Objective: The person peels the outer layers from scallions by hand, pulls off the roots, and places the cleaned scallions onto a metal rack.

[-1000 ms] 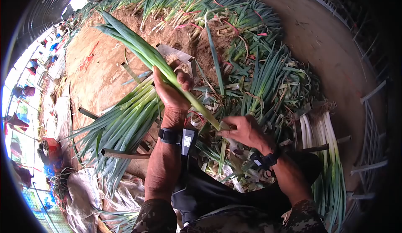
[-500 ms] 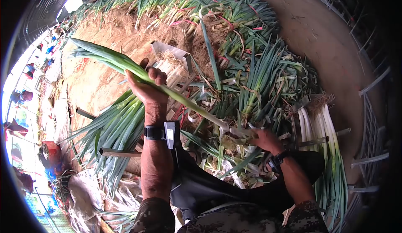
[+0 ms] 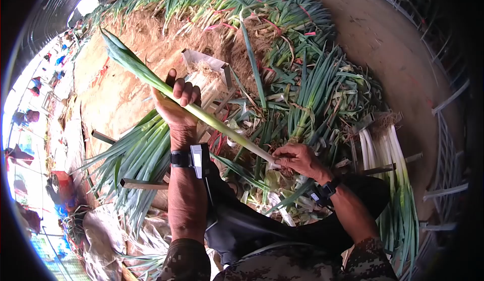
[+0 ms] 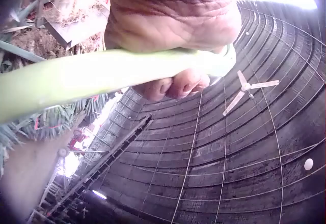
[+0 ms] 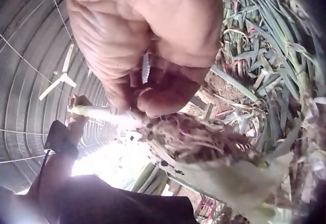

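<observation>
A long green onion (image 3: 227, 128) slants across the head view, leaves up to the left and white root end down to the right. The left hand (image 3: 174, 108) grips it around the upper stalk, fingers curled over it; the left wrist view shows the pale stalk (image 4: 76, 76) passing between palm and fingertips. At the root end, the right hand (image 3: 304, 161) pinches with thumb and fingers. Brown, soil-flecked roots (image 5: 196, 137) show just below those fingertips in the right wrist view, with a loose whitish outer skin (image 5: 229, 183) hanging beneath.
Leafy green onions (image 3: 133, 155) lie on a metal-barred stand at the left. White-stalked ones (image 3: 396, 155) rest across bars at the right. Peeled scraps (image 3: 275, 200) litter the ground between the knees. A large heap of onions (image 3: 297, 18) curves around the back.
The right hand drew away rightward, pulling outer skin down the stalk, then came back to the root end. The left hand moved left with the green onion.
</observation>
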A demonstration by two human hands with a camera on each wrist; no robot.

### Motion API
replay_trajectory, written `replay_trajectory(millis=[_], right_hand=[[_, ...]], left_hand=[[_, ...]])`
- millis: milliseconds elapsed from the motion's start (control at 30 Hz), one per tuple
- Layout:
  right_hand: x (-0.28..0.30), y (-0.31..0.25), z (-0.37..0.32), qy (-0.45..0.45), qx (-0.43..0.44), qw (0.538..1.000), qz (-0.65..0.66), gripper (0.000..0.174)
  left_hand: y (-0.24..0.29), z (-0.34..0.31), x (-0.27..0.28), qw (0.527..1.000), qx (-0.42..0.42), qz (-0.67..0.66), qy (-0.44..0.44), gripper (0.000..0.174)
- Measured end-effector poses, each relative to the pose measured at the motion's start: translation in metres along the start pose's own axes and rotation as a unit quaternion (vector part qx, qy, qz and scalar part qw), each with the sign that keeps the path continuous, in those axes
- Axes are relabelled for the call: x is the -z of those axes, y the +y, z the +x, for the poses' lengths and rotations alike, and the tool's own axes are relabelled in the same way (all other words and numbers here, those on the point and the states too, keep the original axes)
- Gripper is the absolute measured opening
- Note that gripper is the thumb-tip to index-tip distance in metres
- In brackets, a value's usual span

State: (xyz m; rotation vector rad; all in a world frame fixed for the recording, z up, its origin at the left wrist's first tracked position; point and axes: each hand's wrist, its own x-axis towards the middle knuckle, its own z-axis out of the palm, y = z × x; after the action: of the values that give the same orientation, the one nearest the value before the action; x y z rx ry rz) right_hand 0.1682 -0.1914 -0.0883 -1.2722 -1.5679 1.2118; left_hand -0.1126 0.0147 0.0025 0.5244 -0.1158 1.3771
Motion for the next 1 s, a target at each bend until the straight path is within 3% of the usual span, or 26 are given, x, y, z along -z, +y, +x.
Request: replay_trajectory(millis=[33, 133, 233, 267, 467, 567, 600, 700, 733, 833, 933, 1000], right_hand=[[0.0, 0.003, -0.003, 0.018, 0.019, 1.0, -0.006, 0.02], [0.006, 0.011, -0.016, 0.03, -0.086, 0.996, 0.016, 0.019], [0.013, 0.047, -0.036, 0.085, -0.082, 0.987, -0.107, 0.019], [0.013, 0.061, -0.04, 0.103, -0.097, 0.988, -0.06, 0.022], [0.025, 0.054, -0.04, 0.147, -0.054, 0.962, -0.222, 0.018], [0.04, 0.068, -0.045, 0.137, -0.164, 0.926, -0.312, 0.018], [0.043, 0.102, -0.051, 0.181, -0.158, 0.925, -0.293, 0.02], [0.066, 0.16, -0.096, 0.184, -0.27, 0.859, -0.395, 0.021], [0.069, 0.15, -0.102, 0.164, -0.255, 0.857, -0.417, 0.023], [0.06, 0.112, -0.091, 0.157, -0.261, 0.89, -0.34, 0.026], [0.064, 0.117, -0.088, 0.204, -0.23, 0.886, -0.348, 0.025], [0.055, 0.111, -0.074, 0.188, -0.207, 0.936, -0.212, 0.028]], left_hand=[[0.002, -0.001, 0.002, 1.0, -0.005, 0.005, 0.007, 0.054], [0.008, 0.0, 0.008, 0.999, -0.016, 0.031, 0.026, 0.053], [0.012, -0.001, 0.013, 0.997, -0.03, 0.055, 0.041, 0.053], [0.012, -0.003, 0.015, 0.995, -0.038, 0.062, 0.061, 0.053], [0.007, -0.002, 0.021, 0.975, -0.073, 0.098, 0.187, 0.063], [-0.003, -0.005, 0.025, 0.967, -0.078, 0.116, 0.214, 0.061], [-0.006, -0.007, 0.019, 0.963, -0.077, 0.128, 0.225, 0.06], [0.009, -0.008, 0.016, 0.936, -0.12, 0.2, 0.263, 0.06], [0.019, -0.01, 0.018, 0.941, -0.146, 0.187, 0.243, 0.06], [0.035, -0.009, 0.024, 0.927, -0.155, 0.186, 0.288, 0.06], [0.035, -0.008, 0.025, 0.92, -0.181, 0.172, 0.302, 0.06], [0.038, -0.007, 0.027, 0.915, -0.194, 0.161, 0.315, 0.061]])
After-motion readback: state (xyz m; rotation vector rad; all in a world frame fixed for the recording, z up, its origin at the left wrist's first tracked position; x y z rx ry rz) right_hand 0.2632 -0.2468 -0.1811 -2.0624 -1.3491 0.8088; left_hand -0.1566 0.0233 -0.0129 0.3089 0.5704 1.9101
